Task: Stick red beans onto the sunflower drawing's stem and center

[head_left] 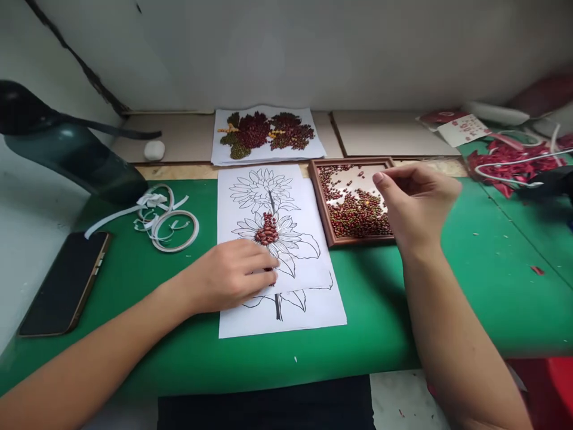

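My left hand (pixel 239 272) lies on a white sheet with a line drawing of sunflowers (pixel 308 269), palm down, its fingers slightly bent and apart. A few dark red beans show beside its fingertips, and its thumb is hidden. Dark red beans (pixel 267 233) cover the centre of the lower flower, with smaller ones running up from it. My right hand (pixel 416 200) is raised over the right side of a brown-framed tray (pixel 323 206), thumb and forefinger pinched together. Whatever they hold is too small or hidden to see. Red and green beans (pixel 358 215) are spread in the tray.
Behind stands a sheet with a finished bean picture (pixel 268 134). On the left are a dark bottle (pixel 76 155), a phone (pixel 65 283), tape rings (pixel 176 232) and a white case (pixel 154 150). Red shredded paper (pixel 514 161) and a white cable lie at the right.
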Available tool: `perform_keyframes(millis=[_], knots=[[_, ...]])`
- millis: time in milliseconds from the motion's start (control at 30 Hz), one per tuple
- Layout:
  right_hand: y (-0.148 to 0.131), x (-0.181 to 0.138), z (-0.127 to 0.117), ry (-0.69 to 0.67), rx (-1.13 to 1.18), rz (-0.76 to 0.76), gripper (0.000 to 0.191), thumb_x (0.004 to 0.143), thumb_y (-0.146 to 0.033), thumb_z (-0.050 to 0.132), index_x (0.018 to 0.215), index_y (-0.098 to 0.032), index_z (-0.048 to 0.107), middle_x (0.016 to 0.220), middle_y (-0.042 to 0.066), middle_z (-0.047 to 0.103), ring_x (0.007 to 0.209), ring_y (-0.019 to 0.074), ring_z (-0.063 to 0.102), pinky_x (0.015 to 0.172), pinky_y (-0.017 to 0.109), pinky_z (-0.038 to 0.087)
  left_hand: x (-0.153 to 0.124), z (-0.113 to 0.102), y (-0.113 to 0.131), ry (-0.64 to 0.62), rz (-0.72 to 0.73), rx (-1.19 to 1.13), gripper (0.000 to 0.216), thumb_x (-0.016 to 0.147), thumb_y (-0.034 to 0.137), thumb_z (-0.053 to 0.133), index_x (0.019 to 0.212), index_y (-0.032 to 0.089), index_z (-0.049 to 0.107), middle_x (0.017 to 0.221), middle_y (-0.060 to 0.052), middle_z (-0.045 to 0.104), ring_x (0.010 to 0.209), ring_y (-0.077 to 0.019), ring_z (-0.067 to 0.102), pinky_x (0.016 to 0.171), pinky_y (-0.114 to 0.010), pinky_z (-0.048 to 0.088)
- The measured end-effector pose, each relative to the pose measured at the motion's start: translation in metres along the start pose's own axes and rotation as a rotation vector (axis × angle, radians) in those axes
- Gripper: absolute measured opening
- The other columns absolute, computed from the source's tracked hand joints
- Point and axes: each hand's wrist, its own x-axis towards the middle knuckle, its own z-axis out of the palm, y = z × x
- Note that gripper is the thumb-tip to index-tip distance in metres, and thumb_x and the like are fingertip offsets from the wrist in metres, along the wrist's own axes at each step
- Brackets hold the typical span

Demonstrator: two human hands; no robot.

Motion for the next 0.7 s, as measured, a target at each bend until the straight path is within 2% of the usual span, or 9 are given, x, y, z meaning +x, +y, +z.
perform_keyframes(millis=[100, 200, 333, 500, 700], knots=[[0.025, 0.018, -0.008, 0.010, -0.139, 0.077, 0.009, 0.085, -0.036, 0.076, 0.083, -0.027, 0.076, 0.074, 0.005, 0.073, 0.069, 0.0251, 0.069, 0.066, 0.042, 0.055, 0.000, 0.007, 0.003, 0.009, 0.033, 0.014, 0.009, 0.099, 0.010, 0.064, 0.103, 0.013, 0.072, 0.108, -0.007, 0.080, 0.099, -0.0213, 0.076, 0.083, -0.037, 0.061], [0.037, 0.021, -0.008, -0.032, -0.192, 0.074, 0.009, 0.081, -0.032, 0.075, 0.083, -0.024, 0.079, 0.075, 0.006, 0.076, 0.071, 0.0259, 0.073, 0.067, 0.041, 0.057, -0.001, 0.011, 0.003, 0.026, 0.039, 0.038, 0.010, 0.098, 0.008, 0.064, 0.102, 0.013, 0.072, 0.106, -0.006, 0.080, 0.097, -0.0203, 0.075, 0.083, -0.036, 0.060], [0.041, 0.015, -0.004, -0.127, -0.230, 0.064, 0.015, 0.079, -0.034, 0.074, 0.088, -0.025, 0.083, 0.085, 0.005, 0.082, 0.082, 0.0279, 0.078, 0.076, 0.042, 0.061, -0.002, 0.011, 0.001, 0.009, 0.016, 0.042, 0.016, 0.100, 0.007, 0.060, 0.096, 0.016, 0.072, 0.100, -0.004, 0.079, 0.097, -0.0182, 0.074, 0.084, -0.034, 0.059], [0.043, 0.013, -0.002, -0.223, -0.287, 0.066, 0.014, 0.082, -0.032, 0.072, 0.088, -0.028, 0.084, 0.093, 0.007, 0.084, 0.096, 0.0319, 0.079, 0.091, 0.047, 0.061, -0.001, 0.005, 0.004, -0.023, -0.015, 0.075, 0.021, 0.100, 0.006, 0.056, 0.095, 0.020, 0.071, 0.095, -0.002, 0.078, 0.092, -0.0154, 0.073, 0.086, -0.031, 0.057], [0.037, 0.013, -0.005, -0.293, -0.322, 0.085, 0.013, 0.086, -0.029, 0.071, 0.091, -0.026, 0.082, 0.101, 0.011, 0.083, 0.103, 0.0352, 0.077, 0.096, 0.050, 0.058, 0.003, 0.002, 0.017, -0.016, 0.025, 0.147, 0.014, 0.102, 0.016, 0.060, 0.102, 0.018, 0.073, 0.107, -0.006, 0.079, 0.100, -0.0184, 0.073, 0.089, -0.035, 0.058]])
